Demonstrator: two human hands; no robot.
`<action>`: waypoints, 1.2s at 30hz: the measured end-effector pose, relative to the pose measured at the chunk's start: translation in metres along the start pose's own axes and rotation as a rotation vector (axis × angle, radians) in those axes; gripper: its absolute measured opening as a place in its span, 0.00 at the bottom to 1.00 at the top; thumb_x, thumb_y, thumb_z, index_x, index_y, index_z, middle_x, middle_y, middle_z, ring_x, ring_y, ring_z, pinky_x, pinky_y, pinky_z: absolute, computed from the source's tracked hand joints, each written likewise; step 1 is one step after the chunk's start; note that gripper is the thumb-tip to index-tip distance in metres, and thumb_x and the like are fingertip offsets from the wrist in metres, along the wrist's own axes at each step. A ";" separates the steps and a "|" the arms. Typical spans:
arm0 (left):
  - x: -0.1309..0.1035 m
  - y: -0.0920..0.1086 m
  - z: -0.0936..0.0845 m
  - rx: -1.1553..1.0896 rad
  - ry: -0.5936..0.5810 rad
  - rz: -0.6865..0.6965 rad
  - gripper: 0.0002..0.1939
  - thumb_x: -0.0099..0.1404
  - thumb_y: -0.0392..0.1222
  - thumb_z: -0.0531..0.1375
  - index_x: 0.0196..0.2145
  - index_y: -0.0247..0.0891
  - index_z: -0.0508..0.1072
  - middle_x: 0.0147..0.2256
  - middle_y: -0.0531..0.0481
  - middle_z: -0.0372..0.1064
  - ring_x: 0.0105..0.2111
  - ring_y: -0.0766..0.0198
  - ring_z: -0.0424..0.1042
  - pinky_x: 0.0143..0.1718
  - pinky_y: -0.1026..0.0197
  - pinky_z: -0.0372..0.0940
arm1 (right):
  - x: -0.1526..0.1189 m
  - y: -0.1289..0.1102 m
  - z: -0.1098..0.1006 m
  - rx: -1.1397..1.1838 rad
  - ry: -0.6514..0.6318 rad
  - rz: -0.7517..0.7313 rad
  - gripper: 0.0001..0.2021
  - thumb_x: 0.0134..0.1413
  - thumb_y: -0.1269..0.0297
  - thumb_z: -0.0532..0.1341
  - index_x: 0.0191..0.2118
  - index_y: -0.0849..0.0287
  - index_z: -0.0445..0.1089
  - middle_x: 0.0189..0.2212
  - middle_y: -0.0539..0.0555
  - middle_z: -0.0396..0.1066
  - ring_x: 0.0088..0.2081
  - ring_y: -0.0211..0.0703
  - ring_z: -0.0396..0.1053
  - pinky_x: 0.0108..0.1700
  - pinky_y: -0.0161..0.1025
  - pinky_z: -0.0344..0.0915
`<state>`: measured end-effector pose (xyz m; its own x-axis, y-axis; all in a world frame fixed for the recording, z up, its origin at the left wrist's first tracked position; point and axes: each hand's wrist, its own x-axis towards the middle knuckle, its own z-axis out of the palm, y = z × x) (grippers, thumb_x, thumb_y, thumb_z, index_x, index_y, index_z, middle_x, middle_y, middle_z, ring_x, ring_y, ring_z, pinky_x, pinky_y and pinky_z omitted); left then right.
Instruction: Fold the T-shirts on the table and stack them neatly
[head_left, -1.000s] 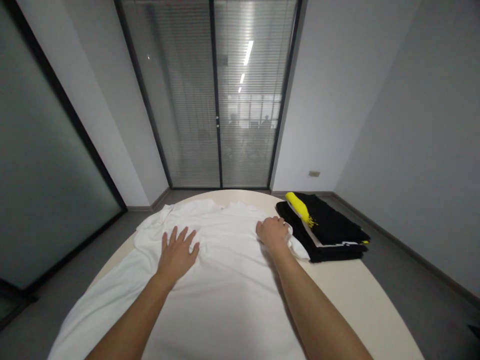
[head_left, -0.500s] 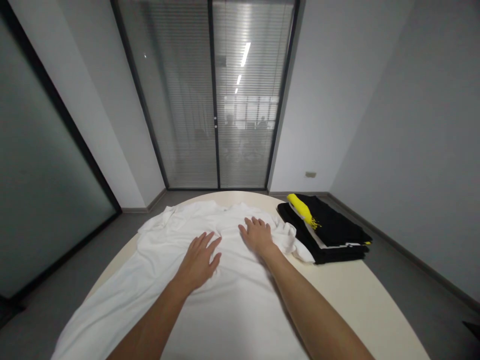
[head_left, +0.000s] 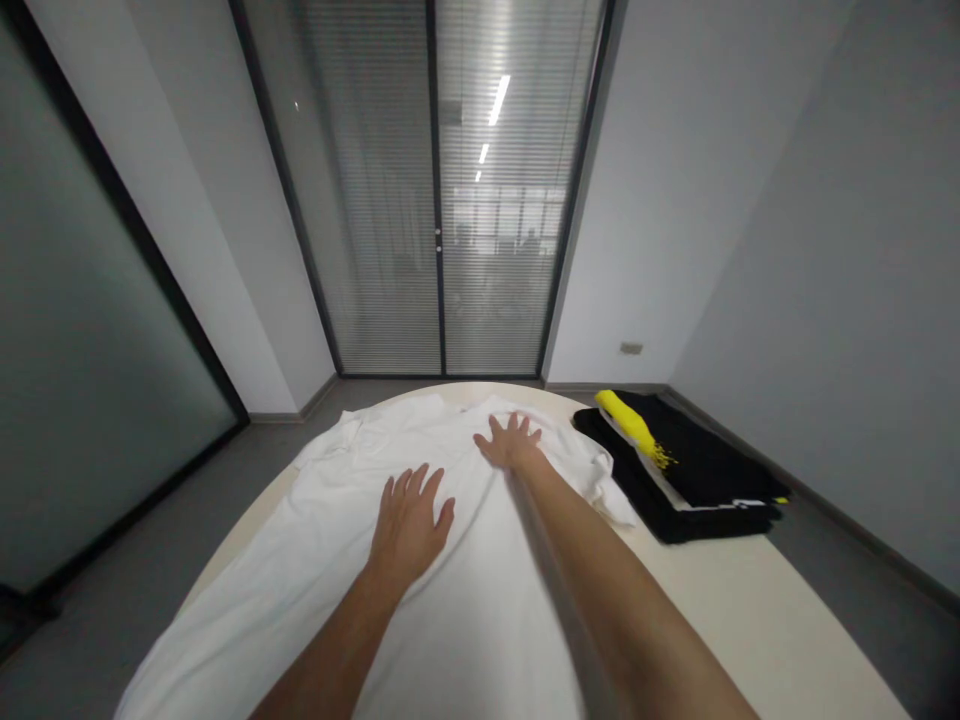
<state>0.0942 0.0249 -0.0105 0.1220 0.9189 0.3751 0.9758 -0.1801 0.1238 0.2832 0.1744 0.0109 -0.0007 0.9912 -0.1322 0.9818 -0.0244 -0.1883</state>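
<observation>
A white T-shirt (head_left: pixel 465 600) lies spread over the round table, its collar end at the far side and its cloth wrinkled in places. My left hand (head_left: pixel 411 522) rests palm down on the middle of the shirt, fingers spread. Farther off, my right hand (head_left: pixel 510 443) presses flat near the shirt's far edge with its fingers apart. A crease runs across the cloth between the two hands. To the right, the shirt's bunched sleeve lies close to a stack of folded black clothes (head_left: pixel 697 450).
The pale round table (head_left: pixel 739 610) shows its bare top at the right. On the black stack lies a yellow print or cloth (head_left: pixel 630 418). Beyond the table are a glass door (head_left: pixel 495 300) with blinds, grey floor and plain walls.
My right hand has slid a little farther toward the shirt's far edge, its fingers spreading wider. My left hand has turned slightly on the cloth. The view has shifted a little.
</observation>
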 end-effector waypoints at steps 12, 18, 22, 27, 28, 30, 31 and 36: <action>0.005 -0.004 0.007 0.044 -0.141 -0.177 0.31 0.71 0.59 0.51 0.68 0.51 0.61 0.71 0.43 0.47 0.70 0.32 0.44 0.65 0.27 0.43 | 0.004 0.012 0.014 0.102 0.255 0.000 0.29 0.70 0.45 0.40 0.68 0.49 0.59 0.72 0.57 0.49 0.71 0.67 0.40 0.64 0.74 0.32; 0.010 -0.007 0.014 0.039 -0.162 -0.240 0.32 0.71 0.60 0.49 0.70 0.51 0.57 0.72 0.44 0.44 0.70 0.33 0.40 0.65 0.26 0.40 | -0.023 -0.021 0.008 0.069 0.335 0.017 0.27 0.71 0.49 0.45 0.59 0.63 0.68 0.63 0.71 0.60 0.63 0.65 0.56 0.60 0.63 0.50; 0.019 -0.016 0.015 0.032 -0.207 -0.232 0.32 0.72 0.61 0.47 0.70 0.52 0.56 0.72 0.45 0.42 0.71 0.34 0.39 0.65 0.27 0.39 | -0.056 -0.034 0.018 0.174 0.479 -0.032 0.26 0.72 0.49 0.42 0.62 0.57 0.65 0.60 0.65 0.65 0.59 0.57 0.62 0.59 0.54 0.55; 0.022 -0.020 0.015 0.042 -0.206 -0.230 0.32 0.72 0.61 0.46 0.70 0.53 0.56 0.72 0.47 0.43 0.71 0.36 0.40 0.66 0.28 0.39 | -0.078 -0.003 0.029 0.183 0.509 -0.110 0.25 0.71 0.51 0.44 0.63 0.56 0.64 0.61 0.61 0.66 0.61 0.55 0.60 0.62 0.52 0.50; 0.021 -0.020 0.014 0.050 -0.200 -0.234 0.32 0.72 0.60 0.46 0.69 0.53 0.56 0.72 0.47 0.44 0.71 0.35 0.41 0.66 0.28 0.40 | -0.080 0.005 0.030 0.163 0.495 -0.087 0.26 0.71 0.50 0.44 0.64 0.58 0.64 0.62 0.63 0.65 0.62 0.56 0.59 0.63 0.53 0.49; 0.017 -0.017 0.013 0.064 -0.189 -0.231 0.32 0.72 0.59 0.46 0.69 0.51 0.57 0.72 0.47 0.45 0.70 0.35 0.42 0.66 0.28 0.40 | -0.083 0.017 0.032 0.122 0.461 -0.046 0.29 0.70 0.49 0.45 0.66 0.60 0.62 0.64 0.65 0.62 0.65 0.59 0.56 0.64 0.54 0.45; 0.015 -0.016 0.013 0.068 -0.185 -0.226 0.32 0.72 0.59 0.46 0.69 0.50 0.57 0.72 0.48 0.45 0.70 0.35 0.43 0.66 0.28 0.41 | -0.084 0.022 0.032 0.105 0.438 -0.037 0.30 0.70 0.48 0.45 0.67 0.60 0.61 0.65 0.65 0.61 0.66 0.60 0.54 0.65 0.54 0.44; 0.002 -0.013 0.009 0.061 -0.175 -0.213 0.31 0.72 0.58 0.46 0.69 0.51 0.58 0.71 0.52 0.46 0.71 0.38 0.43 0.66 0.28 0.42 | -0.092 0.026 0.031 0.028 0.279 -0.070 0.33 0.67 0.43 0.45 0.70 0.56 0.55 0.71 0.61 0.49 0.71 0.62 0.42 0.67 0.56 0.35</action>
<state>0.0833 0.0325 -0.0196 -0.0628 0.9814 0.1815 0.9913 0.0401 0.1257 0.3032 0.0785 -0.0117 -0.0125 0.9879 0.1546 0.9755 0.0460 -0.2152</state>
